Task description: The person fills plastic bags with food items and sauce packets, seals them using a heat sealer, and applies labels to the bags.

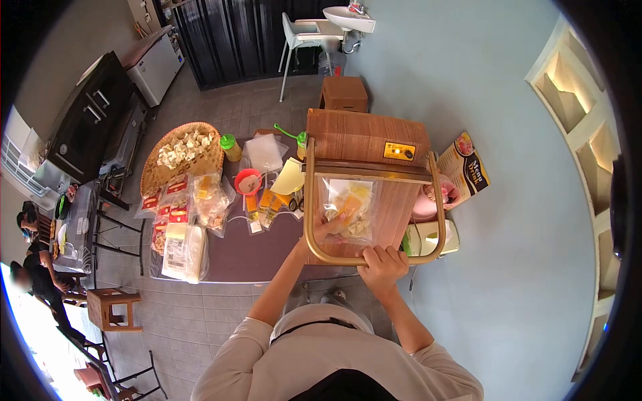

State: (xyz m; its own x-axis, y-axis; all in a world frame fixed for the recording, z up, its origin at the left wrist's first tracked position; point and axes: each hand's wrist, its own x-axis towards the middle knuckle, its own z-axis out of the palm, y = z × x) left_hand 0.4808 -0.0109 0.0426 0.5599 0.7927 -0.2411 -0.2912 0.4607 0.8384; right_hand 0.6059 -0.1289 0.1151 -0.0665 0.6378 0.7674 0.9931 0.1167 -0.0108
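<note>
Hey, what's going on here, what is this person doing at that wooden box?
A person stands at a wooden machine on a table. Their right hand grips the front bar of its brass handle frame. A clear bag of yellowish food lies on the machine inside that frame, and their left hand touches its lower left corner. Packed bags, a woven basket and a bottle sit to the left.

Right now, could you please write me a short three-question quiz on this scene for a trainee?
1. True or false: the right hand rests on the brass handle.
2. Fill in: the left hand holds a clear ___ of food.
3. On which side of the wooden machine does the woven basket lie, for the person?
Key: 1 true; 2 bag; 3 left.
</note>
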